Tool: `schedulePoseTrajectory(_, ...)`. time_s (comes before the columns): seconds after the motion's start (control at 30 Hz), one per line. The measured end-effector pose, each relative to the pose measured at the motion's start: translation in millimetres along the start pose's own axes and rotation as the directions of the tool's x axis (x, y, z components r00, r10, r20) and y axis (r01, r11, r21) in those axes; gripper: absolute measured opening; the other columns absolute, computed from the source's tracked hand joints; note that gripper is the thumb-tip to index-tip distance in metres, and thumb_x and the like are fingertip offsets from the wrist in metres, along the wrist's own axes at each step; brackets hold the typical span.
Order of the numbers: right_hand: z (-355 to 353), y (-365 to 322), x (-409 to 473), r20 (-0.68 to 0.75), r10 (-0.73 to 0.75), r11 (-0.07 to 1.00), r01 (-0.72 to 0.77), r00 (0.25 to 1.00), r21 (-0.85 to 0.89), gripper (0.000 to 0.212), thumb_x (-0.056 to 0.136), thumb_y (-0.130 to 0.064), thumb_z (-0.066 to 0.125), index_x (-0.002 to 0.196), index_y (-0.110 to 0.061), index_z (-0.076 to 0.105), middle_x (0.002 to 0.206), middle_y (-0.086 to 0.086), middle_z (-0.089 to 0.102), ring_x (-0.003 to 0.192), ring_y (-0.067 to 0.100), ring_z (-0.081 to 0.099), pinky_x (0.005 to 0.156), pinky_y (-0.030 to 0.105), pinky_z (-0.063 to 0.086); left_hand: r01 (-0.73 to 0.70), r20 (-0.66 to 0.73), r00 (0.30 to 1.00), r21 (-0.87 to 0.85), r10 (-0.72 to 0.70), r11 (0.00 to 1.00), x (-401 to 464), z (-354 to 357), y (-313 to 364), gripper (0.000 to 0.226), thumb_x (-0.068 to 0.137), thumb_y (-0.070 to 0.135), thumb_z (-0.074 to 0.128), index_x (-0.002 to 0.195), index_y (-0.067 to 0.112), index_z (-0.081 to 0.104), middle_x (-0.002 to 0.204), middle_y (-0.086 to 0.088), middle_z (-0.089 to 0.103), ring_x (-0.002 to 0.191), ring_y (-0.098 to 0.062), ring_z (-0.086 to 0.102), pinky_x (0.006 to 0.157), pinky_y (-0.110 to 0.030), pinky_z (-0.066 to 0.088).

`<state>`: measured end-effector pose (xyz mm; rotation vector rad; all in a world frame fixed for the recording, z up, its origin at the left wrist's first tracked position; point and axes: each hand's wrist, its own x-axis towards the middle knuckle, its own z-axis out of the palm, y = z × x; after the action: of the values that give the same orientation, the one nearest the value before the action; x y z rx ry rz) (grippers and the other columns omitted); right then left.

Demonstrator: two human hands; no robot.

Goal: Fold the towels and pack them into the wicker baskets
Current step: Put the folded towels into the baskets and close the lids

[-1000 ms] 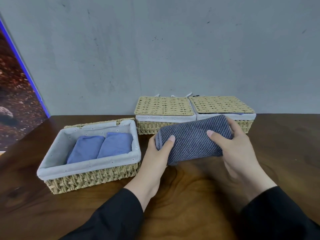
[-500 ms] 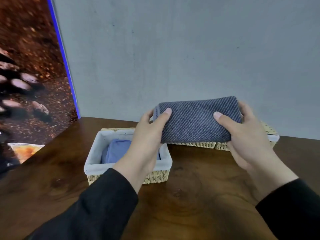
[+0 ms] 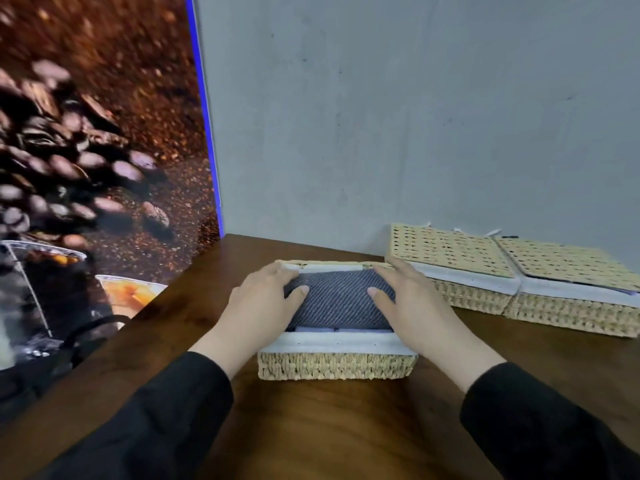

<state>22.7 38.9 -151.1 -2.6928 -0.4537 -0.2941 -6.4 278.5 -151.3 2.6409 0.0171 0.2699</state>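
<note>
A folded dark grey striped towel (image 3: 337, 303) lies inside the open wicker basket (image 3: 336, 365), which has a white cloth lining. It sits on top of two light blue towels (image 3: 329, 329), of which only a thin front edge shows. My left hand (image 3: 263, 306) grips the towel's left end, thumb on top and fingers down the side. My right hand (image 3: 405, 306) grips the right end the same way. Both hands reach into the basket.
Two closed wicker baskets with woven lids, the nearer (image 3: 450, 261) and the farther (image 3: 568, 271), stand side by side at the right against the grey wall. The dark wooden table (image 3: 329, 427) ends at the left, beside a coffee-bean poster (image 3: 86, 150).
My hands carried the grey towel from mid-air in front of the closed baskets left and down into the open basket, onto the blue towels. The camera view swung left and lowered.
</note>
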Motion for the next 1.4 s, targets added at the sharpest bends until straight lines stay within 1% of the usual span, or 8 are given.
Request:
schedulePoseTrajectory(0.1,-0.3,3.2,-0.9,0.168,-0.11,0.994,0.106,0.98,0.031,0.051,0.107,-0.045,0.034,0.156,-0.03,0.037,0.166,-0.014,0.018,0.155,0.008,0.01,0.124,0.028,0.005,-0.12,0.088,0.99,0.058,0.115,0.991,3.7,1.4,-3.7,0.042,0.107,0.044,0.033,0.148,0.042,0.044,0.164,0.015,0.025,0.153,-0.012,0.017,0.124,-0.052,0.014)
schedulePoseTrajectory(0.27,-2.6,7.7,3.5,0.375,-0.089,0.992,0.116,0.923,-0.048,0.064,0.104,-0.058,0.024,0.161,-0.028,0.023,0.168,-0.014,0.011,0.154,0.001,-0.001,0.128,0.043,0.001,-0.131,0.221,0.97,0.138,0.099,0.982,13.2,2.6,-8.2,0.045,0.107,0.048,0.027,0.148,0.042,0.044,0.164,0.018,0.024,0.153,-0.007,0.012,0.123,-0.058,0.004)
schedulePoseTrajectory(0.43,4.4,-1.0,-1.0,0.347,-0.106,0.994,0.111,0.932,0.006,0.073,0.099,-0.063,0.022,0.162,-0.026,0.019,0.168,-0.013,0.01,0.153,0.001,-0.002,0.127,0.032,0.001,-0.133,0.186,0.976,0.108,0.111,0.985,15.1,-1.0,-16.1,0.043,0.107,0.048,0.033,0.148,0.041,0.045,0.162,0.019,0.026,0.153,-0.006,0.008,0.124,-0.056,0.006)
schedulePoseTrajectory(0.57,3.7,-3.7,-6.6,0.181,-0.066,0.965,0.017,0.981,0.262,0.058,0.102,-0.056,0.035,0.154,-0.032,0.04,0.161,-0.019,0.03,0.149,0.001,0.021,0.122,0.027,0.017,-0.101,0.034,0.993,-0.213,0.111,0.972,9.0,-0.9,-25.2,0.033,0.101,0.041,0.054,0.133,0.037,0.062,0.151,0.021,0.044,0.146,-0.003,0.03,0.12,-0.038,0.028)
schedulePoseTrajectory(0.7,-1.2,13.5,10.5,-0.138,0.281,0.846,-0.177,0.95,0.504,0.038,0.104,-0.047,0.044,0.133,-0.027,0.058,0.126,-0.017,0.057,0.12,0.006,0.052,0.088,0.025,0.041,-0.008,-0.163,0.984,-0.458,-0.076,0.889,18.7,-5.7,-32.8,0.033,0.101,0.038,0.055,0.133,0.033,0.062,0.14,0.018,0.055,0.13,-0.005,0.048,0.11,-0.031,0.037)
schedulePoseTrajectory(0.9,27.3,42.3,58.4,0.255,0.475,0.417,-0.47,0.842,0.778,0.04,0.099,-0.051,0.056,0.102,-0.016,0.076,0.104,0.001,0.078,0.105,0.024,0.07,0.101,0.047,0.052,0.419,0.164,0.893,-0.646,-0.42,0.638,68.1,-4.3,-35.3,0.049,0.103,0.047,0.05,0.13,0.008,0.062,0.128,-0.006,0.064,0.117,-0.026,0.058,0.099,-0.039,0.045)
schedulePoseTrajectory(1.2,40.5,34.3,83.1,0.322,0.426,0.434,-0.503,0.846,0.747,0.03,0.099,-0.033,0.062,0.11,-0.007,0.073,0.109,0.011,0.076,0.109,0.031,0.068,0.105,0.053,0.05,0.385,0.214,0.911,-0.751,-0.353,0.537,93.5,0.2,-55.4,0.013,0.097,0.002,0.058,0.087,0.0,0.066,0.088,-0.013,0.071,0.08,-0.024,0.066,0.07,-0.03,0.052)
schedulePoseTrajectory(1.4,14.4,11.1,85.3,0.187,0.344,0.555,-0.36,0.92,0.75,0.069,0.094,-0.067,0.05,0.145,-0.02,0.052,0.146,-0.006,0.054,0.137,0.02,0.047,0.116,0.054,0.037,0.145,0.081,0.987,-0.833,-0.142,0.534,88.7,-12.2,-54.1,0.032,0.099,0.027,0.054,0.125,0.019,0.069,0.121,0.002,0.073,0.116,-0.019,0.067,0.108,-0.047,0.047)
